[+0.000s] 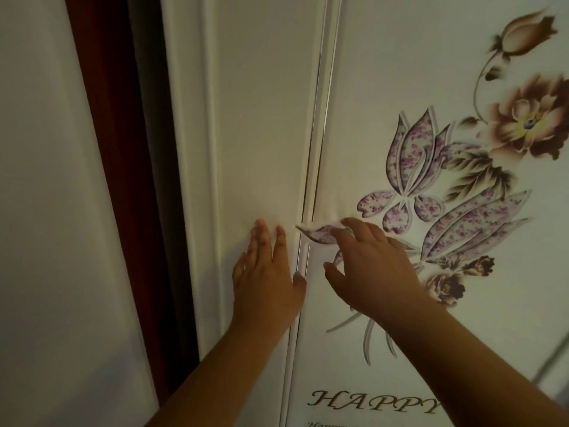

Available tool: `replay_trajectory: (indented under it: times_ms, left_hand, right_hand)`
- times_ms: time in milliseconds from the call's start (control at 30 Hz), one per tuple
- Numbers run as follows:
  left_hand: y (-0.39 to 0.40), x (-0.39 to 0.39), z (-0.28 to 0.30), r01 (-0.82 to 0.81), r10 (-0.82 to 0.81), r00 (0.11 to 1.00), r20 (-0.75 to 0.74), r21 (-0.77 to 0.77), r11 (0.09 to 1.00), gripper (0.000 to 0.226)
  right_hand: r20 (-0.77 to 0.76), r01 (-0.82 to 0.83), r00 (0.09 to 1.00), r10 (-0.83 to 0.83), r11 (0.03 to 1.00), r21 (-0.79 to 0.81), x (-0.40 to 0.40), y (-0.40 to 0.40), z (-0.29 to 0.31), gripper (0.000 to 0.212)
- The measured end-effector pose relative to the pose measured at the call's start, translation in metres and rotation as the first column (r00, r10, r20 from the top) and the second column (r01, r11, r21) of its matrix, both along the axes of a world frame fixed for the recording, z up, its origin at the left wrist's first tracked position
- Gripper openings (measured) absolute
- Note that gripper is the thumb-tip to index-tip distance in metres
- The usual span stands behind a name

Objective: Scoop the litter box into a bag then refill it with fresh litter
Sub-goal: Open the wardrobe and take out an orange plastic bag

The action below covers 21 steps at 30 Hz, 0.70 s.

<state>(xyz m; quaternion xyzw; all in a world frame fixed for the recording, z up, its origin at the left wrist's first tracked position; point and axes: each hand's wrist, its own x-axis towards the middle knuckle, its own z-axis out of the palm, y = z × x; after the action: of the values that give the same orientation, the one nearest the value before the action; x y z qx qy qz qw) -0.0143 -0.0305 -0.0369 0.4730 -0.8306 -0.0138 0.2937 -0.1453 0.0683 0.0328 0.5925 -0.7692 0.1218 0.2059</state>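
A white fabric wardrobe cover (264, 134) fills the view, with a vertical zipper seam (311, 186) down its middle. My left hand (268, 272) lies flat with straight fingers on the plain left panel, its thumb beside the seam. My right hand (369, 266) is on the flowered right panel (455, 186), and its fingertips pinch a fold of that fabric (320, 232) and pull it toward the seam. No litter box, bag or scoop is in view.
A dark red curtain or frame strip (117, 149) runs down the left beside a pale wall (46, 211). The word "HAPPY" (372, 402) is printed low on the right panel.
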Motion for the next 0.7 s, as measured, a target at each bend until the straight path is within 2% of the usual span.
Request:
replay_trajectory:
  times_ms: [133,233,300,367,433,500,633,700]
  left_hand:
    - [-0.018,0.037,0.016,0.081,-0.100,0.978,-0.186,-0.106,0.991,0.061]
    - [-0.040,0.067,0.026,0.007,-0.086,0.922,-0.376,-0.205,0.979,0.056]
    - [-0.057,0.088,0.015,-0.061,-0.042,0.843,-0.536,-0.174,0.983,0.064]
    - [-0.077,0.106,0.014,-0.019,-0.004,0.775,-0.632,-0.029,0.999,0.077]
    - [-0.090,0.120,0.019,0.107,0.023,0.783,-0.621,0.171,0.979,0.081]
    - [-0.102,0.131,0.024,0.185,0.004,0.828,-0.561,0.279,0.942,0.073]
    - [-0.112,0.143,0.022,0.147,0.005,0.904,-0.428,0.321,0.936,0.044]
    - [-0.117,0.147,0.015,0.152,-0.012,0.921,-0.388,0.334,0.930,0.038]
  right_hand:
    - [0.017,-0.027,0.999,0.027,0.999,-0.018,0.031,-0.013,0.007,0.061]
    - [0.034,-0.057,0.998,0.057,0.998,-0.007,0.053,-0.024,0.011,0.063]
    - [0.044,-0.084,0.996,0.084,0.996,0.000,0.071,-0.035,-0.002,0.067]
    - [0.062,-0.112,0.992,0.111,0.994,0.012,0.084,-0.045,-0.007,0.070]
    - [0.061,-0.139,0.989,0.138,0.990,0.017,0.097,-0.052,-0.007,0.074]
    - [0.055,-0.163,0.985,0.162,0.987,0.013,0.107,-0.061,-0.007,0.077]
    - [0.063,-0.181,0.982,0.180,0.983,0.009,0.123,-0.074,-0.012,0.080]
    - [0.074,-0.178,0.981,0.177,0.984,0.009,0.128,-0.079,-0.019,0.080]
